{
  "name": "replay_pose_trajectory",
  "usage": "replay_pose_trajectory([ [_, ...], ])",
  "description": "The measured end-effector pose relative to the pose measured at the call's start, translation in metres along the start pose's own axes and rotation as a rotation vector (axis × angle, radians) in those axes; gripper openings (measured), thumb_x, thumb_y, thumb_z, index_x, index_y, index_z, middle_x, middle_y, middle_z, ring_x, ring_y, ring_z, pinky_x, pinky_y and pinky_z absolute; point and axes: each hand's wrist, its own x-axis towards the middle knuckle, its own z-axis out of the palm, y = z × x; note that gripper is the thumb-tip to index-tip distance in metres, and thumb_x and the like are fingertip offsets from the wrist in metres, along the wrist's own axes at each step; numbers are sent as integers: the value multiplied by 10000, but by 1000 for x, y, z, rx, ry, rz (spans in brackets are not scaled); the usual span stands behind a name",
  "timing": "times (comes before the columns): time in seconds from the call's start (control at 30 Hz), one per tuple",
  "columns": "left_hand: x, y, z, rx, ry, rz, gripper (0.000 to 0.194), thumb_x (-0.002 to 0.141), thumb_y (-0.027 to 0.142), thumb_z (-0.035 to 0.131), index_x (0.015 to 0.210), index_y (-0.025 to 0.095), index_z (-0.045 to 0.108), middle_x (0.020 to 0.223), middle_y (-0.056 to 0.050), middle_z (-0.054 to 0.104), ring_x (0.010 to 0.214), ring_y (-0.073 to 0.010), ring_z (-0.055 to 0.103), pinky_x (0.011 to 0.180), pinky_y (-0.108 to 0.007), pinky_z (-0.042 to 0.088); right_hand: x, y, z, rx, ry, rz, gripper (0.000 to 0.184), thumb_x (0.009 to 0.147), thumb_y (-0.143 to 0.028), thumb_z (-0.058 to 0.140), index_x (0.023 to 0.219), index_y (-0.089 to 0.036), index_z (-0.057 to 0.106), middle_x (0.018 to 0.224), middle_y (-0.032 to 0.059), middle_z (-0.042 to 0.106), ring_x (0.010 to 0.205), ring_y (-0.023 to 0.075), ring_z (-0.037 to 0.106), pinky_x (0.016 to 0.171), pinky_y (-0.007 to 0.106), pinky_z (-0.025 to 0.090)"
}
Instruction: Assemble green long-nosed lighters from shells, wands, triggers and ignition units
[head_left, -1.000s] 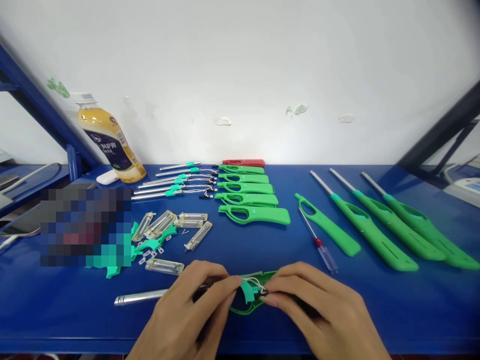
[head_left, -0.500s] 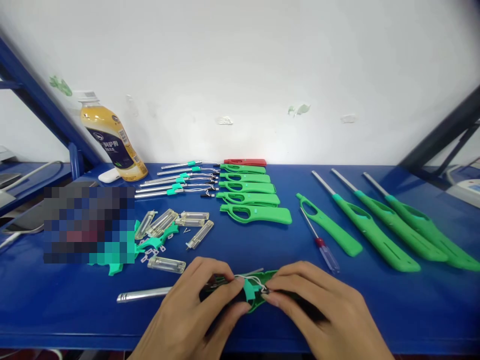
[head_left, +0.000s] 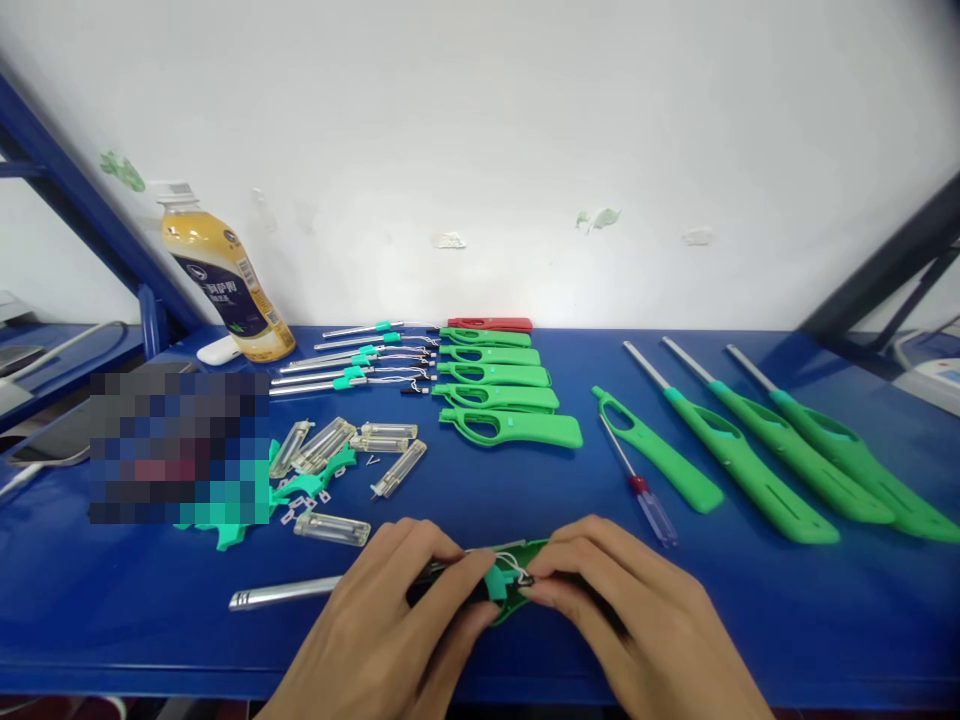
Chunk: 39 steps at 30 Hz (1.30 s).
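At the table's front edge my left hand (head_left: 405, 610) is closed around the front of a green lighter handle shell (head_left: 534, 556), its fingertips against a teal trigger (head_left: 496, 582). A metal lighter tube (head_left: 285, 593) sticks out to the left from under that hand. My right hand (head_left: 630, 600) pinches a small black igniter part (head_left: 527, 580) over the open shell. Thin white wires (head_left: 513, 559) curve between the two hands. Much of the shell is hidden beneath my fingers.
Several green handle shells (head_left: 499, 374) and metal tubes with wires (head_left: 319, 383) lie at the back. Clear fuel tanks (head_left: 332, 529) and teal triggers (head_left: 307, 485) are on the left. A screwdriver (head_left: 652, 508) and assembled lighters (head_left: 750, 480) lie right; a bottle (head_left: 225, 285) stands back left.
Both hands have shifted very slightly, and the metal tube's tip sits a little further left. My grip looks the same; the other parts stay in place.
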Motion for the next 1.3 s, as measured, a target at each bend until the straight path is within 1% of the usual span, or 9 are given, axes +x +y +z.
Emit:
replay_pose_trajectory([
  [0.17,3,1,0,17,-20,3,250,1166,165,507,1369,234,634,1069,-45,678,937,-204,677,839,-356,566,-1,2,3,-53,15,-32,300,1200,-329,476,1004,-262,693,944,-22,757,804,134,739,759,235,609],
  [0.23,2,2,0,38,-4,0,241,1175,173,483,1353,238,632,1089,-51,693,986,-218,697,871,-373,564,-2,2,5,-77,27,-48,258,1191,-299,502,1010,-264,682,937,-22,752,782,139,721,731,246,595],
  [0.33,2,3,0,71,25,13,219,1183,189,472,1321,238,636,1090,-54,712,1008,-224,714,888,-374,563,-3,1,6,-85,27,-50,194,1175,-281,546,1031,-270,674,955,-21,755,800,144,723,749,255,587],
  [0.53,1,2,2,111,76,29,191,1190,214,482,1315,223,626,1108,-56,742,1041,-215,737,932,-349,572,0,-1,7,-36,77,-21,186,1169,-273,564,1018,-277,671,933,-31,765,784,133,734,753,240,575],
  [0.73,-3,0,2,91,65,20,190,1187,237,506,1327,222,633,1119,-46,745,1030,-196,743,966,-324,577,0,-7,8,39,95,16,158,1169,-261,576,1029,-288,644,911,-70,769,786,104,740,761,203,555],
  [0.87,-2,1,2,86,48,1,199,1195,254,493,1335,228,633,1117,-45,747,1020,-191,746,942,-311,580,-1,-9,10,77,116,44,156,1167,-270,586,1022,-292,638,904,-82,767,779,101,734,777,205,548],
  [1.03,-1,0,1,90,42,21,191,1196,235,492,1319,226,637,1091,-35,737,983,-183,732,938,-313,562,-5,-4,6,106,86,23,128,1125,-205,648,1040,-293,685,960,-60,785,842,120,749,802,216,587],
  [1.17,-1,-1,0,72,6,42,214,1192,203,490,1338,228,644,1074,-35,720,957,-192,711,909,-337,555,-7,2,2,16,45,-40,162,1122,-182,631,1086,-293,743,1026,-21,790,915,137,757,823,223,626],
  [1.3,-1,0,0,41,-14,37,242,1184,191,500,1373,213,649,1089,-49,699,944,-188,691,858,-335,567,-4,2,0,-127,81,-61,267,1168,-281,545,1033,-299,774,1077,-4,806,880,141,779,780,227,659],
])
